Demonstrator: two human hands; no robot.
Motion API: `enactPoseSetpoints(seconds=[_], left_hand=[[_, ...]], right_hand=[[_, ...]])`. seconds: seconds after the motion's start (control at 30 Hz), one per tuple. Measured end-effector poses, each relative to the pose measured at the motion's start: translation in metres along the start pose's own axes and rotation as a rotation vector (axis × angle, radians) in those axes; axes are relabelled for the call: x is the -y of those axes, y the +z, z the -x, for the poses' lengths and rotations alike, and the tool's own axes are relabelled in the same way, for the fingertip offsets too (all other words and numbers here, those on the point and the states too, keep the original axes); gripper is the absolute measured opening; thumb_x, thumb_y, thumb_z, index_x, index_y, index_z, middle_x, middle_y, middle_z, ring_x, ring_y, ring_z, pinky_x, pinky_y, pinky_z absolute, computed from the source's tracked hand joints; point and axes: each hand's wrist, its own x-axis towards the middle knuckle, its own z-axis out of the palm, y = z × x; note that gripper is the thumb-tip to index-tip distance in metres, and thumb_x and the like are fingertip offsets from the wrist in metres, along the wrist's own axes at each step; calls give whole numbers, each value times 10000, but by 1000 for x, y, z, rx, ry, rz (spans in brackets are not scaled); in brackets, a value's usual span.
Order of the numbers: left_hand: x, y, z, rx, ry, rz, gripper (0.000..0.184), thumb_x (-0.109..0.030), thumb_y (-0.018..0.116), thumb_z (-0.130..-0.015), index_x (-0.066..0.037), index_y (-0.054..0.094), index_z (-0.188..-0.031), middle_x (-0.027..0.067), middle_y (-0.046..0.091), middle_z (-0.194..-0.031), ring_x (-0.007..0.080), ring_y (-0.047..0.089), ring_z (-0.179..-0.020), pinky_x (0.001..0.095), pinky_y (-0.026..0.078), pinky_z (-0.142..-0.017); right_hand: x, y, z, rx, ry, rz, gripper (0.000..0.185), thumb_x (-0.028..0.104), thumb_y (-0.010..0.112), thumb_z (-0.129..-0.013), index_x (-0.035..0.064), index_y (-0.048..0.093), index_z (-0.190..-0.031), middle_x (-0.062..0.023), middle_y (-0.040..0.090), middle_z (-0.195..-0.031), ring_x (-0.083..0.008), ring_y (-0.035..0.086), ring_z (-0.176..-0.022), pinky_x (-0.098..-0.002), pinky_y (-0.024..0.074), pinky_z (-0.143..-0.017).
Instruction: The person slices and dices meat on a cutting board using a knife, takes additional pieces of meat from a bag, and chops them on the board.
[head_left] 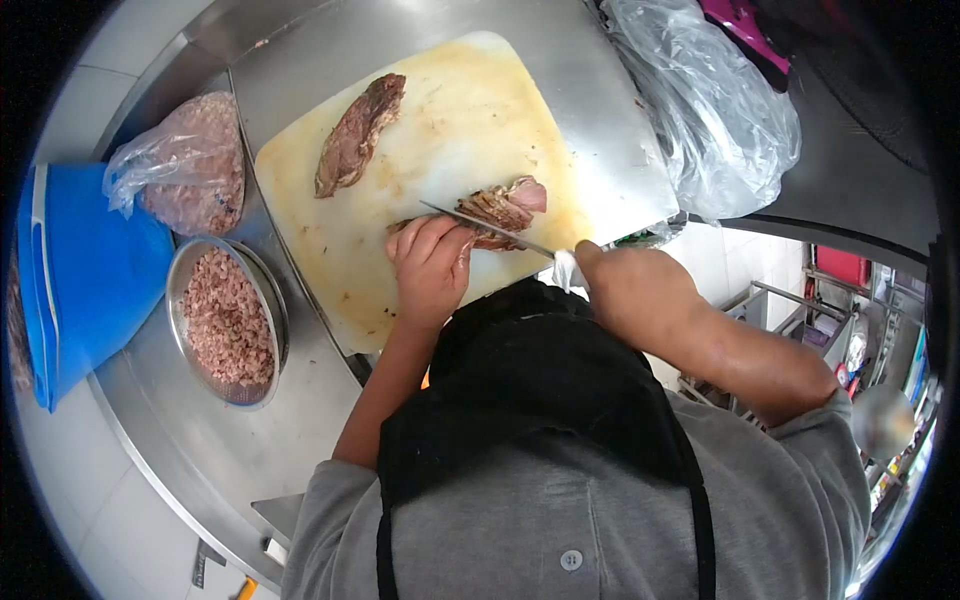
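My right hand is closed around the white handle of a knife. Its blade lies across a piece of browned meat, with several thin slices bunched together and a pink end at the right. Curled fingers of my left hand grip the near end of that same meat, close to the blade and mostly covering what is under them. A second, longer piece of meat rests apart at the upper left of the stained white cutting board.
Left of the board, a metal colander holds chopped pinkish food beside a clear bag of similar bits and a blue bag. Clear plastic bags lie at the upper right. The metal counter runs beneath the board.
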Motion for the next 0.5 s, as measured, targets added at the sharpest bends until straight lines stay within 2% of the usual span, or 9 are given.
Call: enactPoseSetpoints(seconds=[0.17, 0.23, 0.3, 0.37, 0.43, 0.5], left_hand=[[0, -3, -1, 24, 22, 3, 128, -123, 758, -799, -106, 727, -923, 36, 662, -1003, 259, 600, -1004, 417, 396, -916], [-1, -3, -1, 22, 7, 22, 115, -125, 749, -808, -107, 726, -919, 38, 661, -1004, 261, 600, -1002, 418, 398, -912], [-1, -3, -2, 26, 5, 22, 111, -127, 745, -812, -106, 726, -919, 38, 660, -1003, 261, 599, -1005, 419, 400, -911], [1, -1, -1, 32, -5, 15, 106, -129, 741, -816, -104, 725, -918, 38, 659, -1002, 261, 598, -1008, 420, 401, -909], [2, 0, 1, 31, 6, 21, 106, -139, 739, -820, -100, 727, -918, 46, 661, -1010, 268, 594, -1017, 424, 404, -916], [3, 1, -2, 34, 6, -2, 130, -123, 735, -806, -116, 727, -935, 36, 659, -1020, 264, 592, -1021, 421, 403, -913]], right_hand=[[9, 20, -57, -94, -103, -62, 222, 80, 550, -882, 13, 576, -1093, -207, 706, -838, -413, 697, -780, -515, 549, -693], [5, 16, -42, -115, -118, -73, 257, 98, 560, -884, 10, 571, -1125, -224, 709, -854, -415, 702, -789, -525, 547, -698], [2, -6, -9, 83, -12, -60, 281, 113, 569, -882, 6, 564, -1142, -237, 707, -854, -416, 705, -795, -533, 546, -700], [-6, 10, -8, 69, 27, -45, 275, 113, 572, -874, 5, 560, -1126, -230, 701, -812, -417, 703, -768, -531, 547, -673], [-6, 35, -25, 42, 13, -85, 204, 67, 499, -906, 2, 558, -1090, -231, 715, -865, -402, 722, -835, -504, 569, -712], [-8, 40, -41, 25, -18, -92, 193, 74, 508, -905, 12, 550, -1083, -231, 715, -858, -396, 724, -817, -509, 568, -703]])
